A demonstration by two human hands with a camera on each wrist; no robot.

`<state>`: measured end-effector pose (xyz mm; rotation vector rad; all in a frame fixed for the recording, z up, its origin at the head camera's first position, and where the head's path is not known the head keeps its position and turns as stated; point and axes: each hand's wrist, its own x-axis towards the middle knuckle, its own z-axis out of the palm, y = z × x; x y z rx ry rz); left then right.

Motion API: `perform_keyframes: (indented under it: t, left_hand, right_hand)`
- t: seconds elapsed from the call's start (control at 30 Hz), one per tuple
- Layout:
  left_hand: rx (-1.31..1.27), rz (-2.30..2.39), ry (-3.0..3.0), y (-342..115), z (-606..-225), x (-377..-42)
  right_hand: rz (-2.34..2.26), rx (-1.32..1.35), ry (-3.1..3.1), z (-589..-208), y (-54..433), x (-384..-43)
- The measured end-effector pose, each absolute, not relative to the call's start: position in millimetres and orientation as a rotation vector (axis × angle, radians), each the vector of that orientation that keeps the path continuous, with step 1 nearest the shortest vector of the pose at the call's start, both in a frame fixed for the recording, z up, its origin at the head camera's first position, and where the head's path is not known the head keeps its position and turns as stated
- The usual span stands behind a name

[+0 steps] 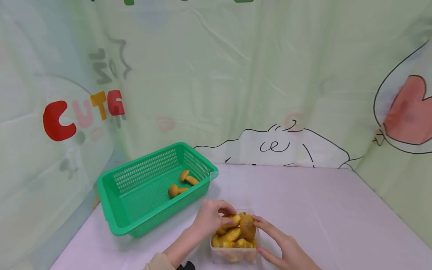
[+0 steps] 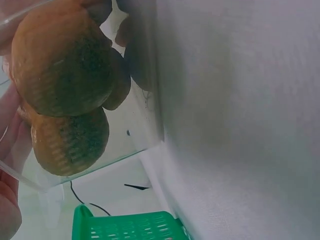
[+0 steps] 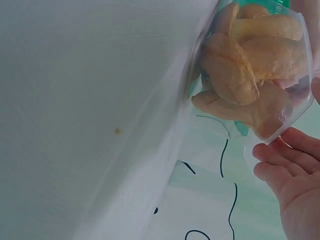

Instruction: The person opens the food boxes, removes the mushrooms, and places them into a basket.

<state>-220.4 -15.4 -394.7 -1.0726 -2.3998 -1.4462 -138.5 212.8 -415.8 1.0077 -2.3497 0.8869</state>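
Note:
A clear plastic box (image 1: 234, 255) stands on the table, filled with several brown-yellow mushrooms (image 1: 231, 235). My left hand (image 1: 210, 219) reaches in from the left and pinches a mushroom (image 1: 233, 220) at the top of the pile between thumb and fingers. At the box's right side is my right hand (image 1: 283, 245), its fingers extended along the wall and rim, close to a round mushroom cap (image 1: 248, 227). Through the clear wall, the left wrist view shows mushroom caps (image 2: 60, 65); the right wrist view shows caps and stems (image 3: 275, 57).
A green plastic basket (image 1: 135, 165) sits on the left with two mushrooms (image 1: 173, 191) inside. The box's clear lid (image 1: 233, 187) stands raised at its back. A pale cloth (image 1: 337, 217) covers the table, and a printed curtain (image 1: 219, 82) hangs behind. A small black object (image 1: 189, 266) shows at the front edge.

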Motion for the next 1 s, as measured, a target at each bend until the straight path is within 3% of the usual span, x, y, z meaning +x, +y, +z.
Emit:
perform_keyframes:
  t: [0.23,0.5,1.0]
  left_hand:
    - [-1.194,-1.409,-2.353,-21.1,-398.0,-224.4]
    - [-1.227,-1.062,-2.454,-18.4,-390.6,-222.9]
    - [-1.327,-1.416,-2.268,-28.5,-385.8,-220.4]
  right_hand:
    - [0.897,1.038,-2.321,-416.2,212.2,-138.2]
    - [0.897,0.972,-2.426,-411.5,210.6,-134.2]
    - [0.906,1.024,-2.386,-409.0,210.9,-132.8]
